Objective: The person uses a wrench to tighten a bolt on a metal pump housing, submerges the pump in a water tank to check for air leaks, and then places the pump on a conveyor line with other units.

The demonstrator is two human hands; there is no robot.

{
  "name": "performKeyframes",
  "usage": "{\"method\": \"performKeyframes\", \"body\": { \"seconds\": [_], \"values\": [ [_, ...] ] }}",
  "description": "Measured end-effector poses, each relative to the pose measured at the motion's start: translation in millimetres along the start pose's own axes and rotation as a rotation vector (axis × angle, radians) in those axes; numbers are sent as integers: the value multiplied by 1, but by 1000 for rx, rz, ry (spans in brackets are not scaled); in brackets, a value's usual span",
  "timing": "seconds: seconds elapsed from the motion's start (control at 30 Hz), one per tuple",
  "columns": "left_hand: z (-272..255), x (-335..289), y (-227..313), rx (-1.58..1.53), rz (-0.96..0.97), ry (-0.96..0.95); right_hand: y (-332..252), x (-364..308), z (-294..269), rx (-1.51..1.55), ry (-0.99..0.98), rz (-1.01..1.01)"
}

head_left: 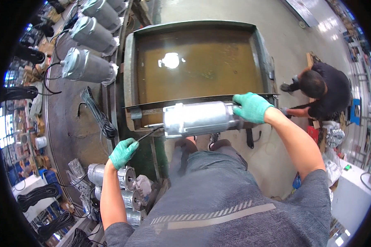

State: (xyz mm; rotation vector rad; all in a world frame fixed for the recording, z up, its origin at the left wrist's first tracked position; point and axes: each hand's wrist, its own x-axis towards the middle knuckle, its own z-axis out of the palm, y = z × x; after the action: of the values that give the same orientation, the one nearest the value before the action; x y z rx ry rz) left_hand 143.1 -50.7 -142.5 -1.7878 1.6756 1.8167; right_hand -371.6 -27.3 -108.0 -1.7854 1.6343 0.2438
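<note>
A silver cylindrical electric motor [198,118] lies sideways in front of my body, at the near rim of a metal tank [130,68] of brownish liquid. My right hand [253,108], in a green glove, is closed on the motor's right end. A black cable [148,133] comes off the motor's left end, beside a short metal stub. My left hand [123,153], also gloved in green, is closed around this cable, apart from the motor body. Whether the motor rests on the rim or hangs from my hands I cannot tell.
Wrapped grey motors [88,68] with black cables stand along the left bench. A coiled cable bundle [98,113] lies nearer. More silver motors [111,176] sit below my left forearm. A co-worker [327,88] in dark clothes bends down at the right, beside parts in clear plastic [334,136].
</note>
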Motion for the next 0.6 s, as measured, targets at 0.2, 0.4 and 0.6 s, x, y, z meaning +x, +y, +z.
{"method": "performKeyframes", "body": {
  "seconds": [0.2, 0.4, 0.6],
  "values": [
    [-17, 10, 39, -484, 115, 111, -9, -16, -41, 134, 127, -7],
    [-73, 31, 107, -115, 185, 29, -2, -9, -96, 214, 354, 80],
    [-58, 144, 111, 201, 299, 325, 28, 82, -75, -143, 337, 170]
  ]
}}
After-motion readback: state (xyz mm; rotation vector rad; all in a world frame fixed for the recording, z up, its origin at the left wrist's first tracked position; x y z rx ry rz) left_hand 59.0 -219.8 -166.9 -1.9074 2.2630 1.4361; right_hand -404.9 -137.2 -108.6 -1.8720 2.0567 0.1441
